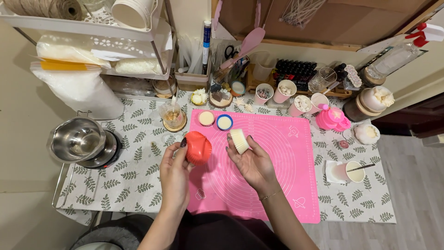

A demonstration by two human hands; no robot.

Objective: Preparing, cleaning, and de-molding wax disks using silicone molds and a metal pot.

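Observation:
My left hand (pixel 175 172) holds a red-orange fluted silicone cup mould (pixel 198 147) above the left edge of the pink silicone mat (pixel 277 176). My right hand (pixel 252 162) holds a cream-coloured fluted wax piece (pixel 239 140) between thumb and fingers, just right of the mould. The two hands are close together over the mat. Beyond them on the mat sit a small pale cup filled with cream wax (pixel 206 118) and a blue cup filled with cream wax (pixel 224 122).
A steel pot (pixel 76 139) rests on a hot plate at left. A glass cup (pixel 172 113) stands on a coaster. Several small pink cups (pixel 284 91) line the back, with a pink bottle (pixel 332 118), a cup with a stirrer (pixel 354 171), jars and shelves.

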